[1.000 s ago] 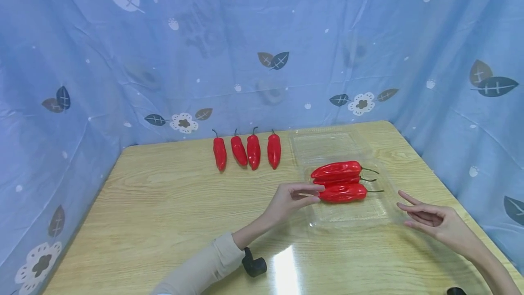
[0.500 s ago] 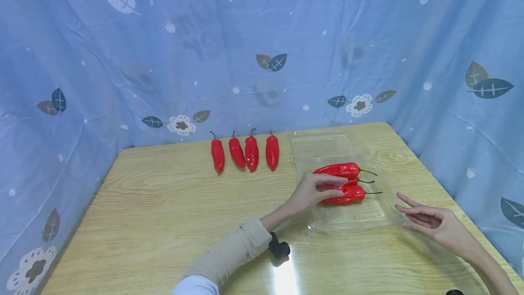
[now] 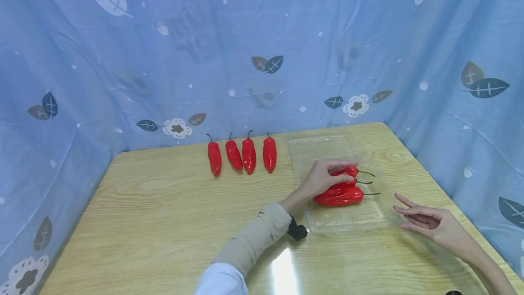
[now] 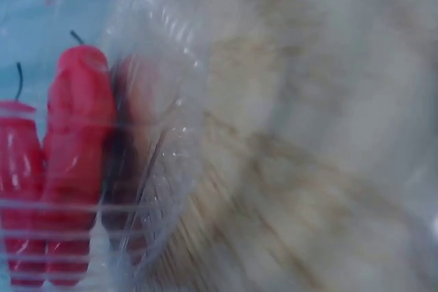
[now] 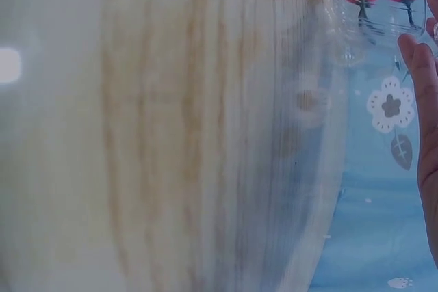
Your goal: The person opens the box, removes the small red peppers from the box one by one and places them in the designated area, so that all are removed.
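Note:
Three red chili peppers lie side by side in a clear plastic clamshell box [image 3: 348, 220], stems to the right. My left hand [image 3: 321, 179] reaches over them from the left, its thumb and fingers around the far chili pepper [image 3: 350, 170]. The middle one is partly hidden behind the hand; the near chili pepper [image 3: 340, 196] shows whole. Red peppers [image 4: 79, 121] also show through the plastic wall in the left wrist view. My right hand [image 3: 431, 226], fingers loosely bent and holding nothing, is close to the box's right rim.
The box's open lid [image 3: 323, 147] lies flat behind it. Several more red chili peppers [image 3: 249, 156] stand in a row at the table's back edge, left of the lid. A blue leaf-patterned curtain [image 3: 229, 49] borders the wooden table [image 3: 172, 222] at the back and sides.
My left hand has moved right and away from me, from the near pepper's tip across to the far pepper. The right hand has stayed beside the box.

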Tool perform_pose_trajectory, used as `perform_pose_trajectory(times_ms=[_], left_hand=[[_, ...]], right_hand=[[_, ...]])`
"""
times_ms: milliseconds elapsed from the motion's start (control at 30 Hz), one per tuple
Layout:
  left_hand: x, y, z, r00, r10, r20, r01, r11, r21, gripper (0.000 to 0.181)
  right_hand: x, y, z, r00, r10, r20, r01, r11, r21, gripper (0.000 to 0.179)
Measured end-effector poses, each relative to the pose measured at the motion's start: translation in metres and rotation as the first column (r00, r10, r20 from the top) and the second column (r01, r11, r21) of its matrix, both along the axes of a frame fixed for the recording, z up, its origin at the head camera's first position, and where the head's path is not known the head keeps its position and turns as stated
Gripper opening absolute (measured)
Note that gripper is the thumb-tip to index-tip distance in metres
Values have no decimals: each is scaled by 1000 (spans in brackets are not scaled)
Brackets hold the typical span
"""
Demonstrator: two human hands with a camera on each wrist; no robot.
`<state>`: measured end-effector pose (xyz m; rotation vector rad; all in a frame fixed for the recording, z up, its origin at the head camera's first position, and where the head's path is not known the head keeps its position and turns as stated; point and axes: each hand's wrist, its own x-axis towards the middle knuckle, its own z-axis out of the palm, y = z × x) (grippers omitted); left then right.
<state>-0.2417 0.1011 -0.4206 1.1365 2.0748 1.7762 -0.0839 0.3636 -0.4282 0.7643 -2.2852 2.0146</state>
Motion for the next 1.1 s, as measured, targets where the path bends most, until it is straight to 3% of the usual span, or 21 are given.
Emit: perform_pose_trajectory(times_ms=[133, 267, 367, 533, 633, 867, 933, 1100], left_hand=[[-6, 5, -2, 995, 62, -84, -69, 994, -81, 45], [-9, 7, -1, 984, 110, -140, -135, 973, -187, 47], [-8, 8, 1, 971, 70, -228, -134, 952, -277, 45], [-6, 10, 3, 930, -29, -366, -136, 899, -416, 46], [-6, 10, 2, 923, -37, -382, -145, 888, -436, 48], [-5, 11, 1, 913, -23, -408, -155, 905, -397, 49], [-5, 11, 1, 909, -16, -416, -171, 896, -410, 47], [-2, 10, 1, 899, -38, -436, -204, 845, -494, 43]], right_hand=[[0, 1, -1, 1000, 17, -1, -17, 1000, -10, 39], [0, 1, 0, 1000, 13, -10, -13, 1000, 2, 39], [0, 1, 0, 1000, 3, -20, -3, 1000, 16, 39], [0, 0, 1, 1000, -20, -16, 21, 999, 33, 39], [1, -1, 1, 999, -33, -7, 33, 999, 35, 38], [1, -1, 2, 999, -54, -4, 54, 997, 49, 38], [1, -1, 2, 999, -48, 0, 48, 998, 42, 38], [1, -1, 2, 999, -39, -10, 40, 998, 48, 38]])
